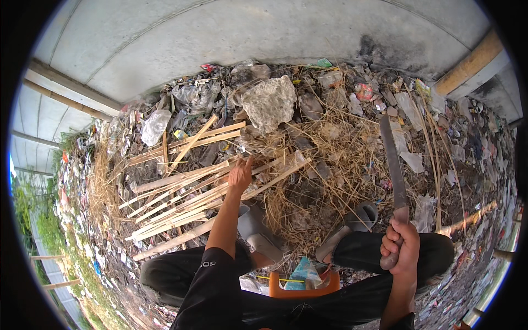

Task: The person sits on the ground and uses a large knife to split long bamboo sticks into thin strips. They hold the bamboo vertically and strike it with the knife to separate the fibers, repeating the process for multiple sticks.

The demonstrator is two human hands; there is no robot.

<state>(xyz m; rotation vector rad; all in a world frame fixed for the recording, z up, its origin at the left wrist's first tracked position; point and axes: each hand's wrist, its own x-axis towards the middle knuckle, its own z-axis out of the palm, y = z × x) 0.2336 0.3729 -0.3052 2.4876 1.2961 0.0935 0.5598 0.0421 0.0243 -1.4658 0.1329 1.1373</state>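
My right hand (402, 246) is wrapped round the handle of a machete (394, 165), whose long dark blade points up and away over the littered ground. My left hand (240, 175) reaches into a loose pile of split bamboo strips (181, 201), its fingers curled on a strip near the right ends. The fingertips are partly hidden. The pale strips lie fanned out on the ground to the left, and a few more (192, 142) cross each other just beyond.
A large rough stone (269, 103) lies ahead, near a grey concrete wall (220, 38). Dry straw (335, 143) and plastic scraps cover the ground. My feet in grey shoes (259, 234) stand close by; an orange stool (305, 291) shows between my legs. A bamboo pole (467, 63) leans at right.
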